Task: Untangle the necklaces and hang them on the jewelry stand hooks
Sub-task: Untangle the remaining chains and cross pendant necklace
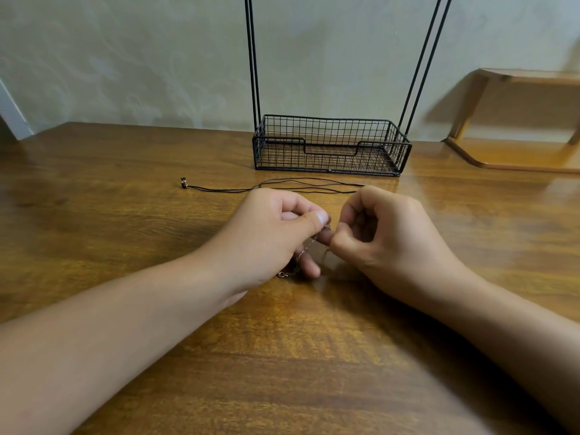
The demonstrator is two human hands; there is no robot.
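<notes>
A thin rose-gold chain necklace (pixel 302 254) runs between my two hands at the table's middle. My left hand (pixel 273 237) pinches it between thumb and fingers, and its clasp end dangles below near the table. My right hand (pixel 386 237) pinches the same chain with curled fingers, right beside the left thumb. A black cord necklace (pixel 282 185) lies stretched on the table just behind my hands, its small bead at the left end. The black wire jewelry stand (pixel 329 146) sits further back; its upright rods rise out of view, so the hooks are hidden.
The wooden table (pixel 125 215) reaches to a pale wall behind. A small wooden shelf (pixel 502 120) stands at the back right. The stand's wire basket base holds nothing visible.
</notes>
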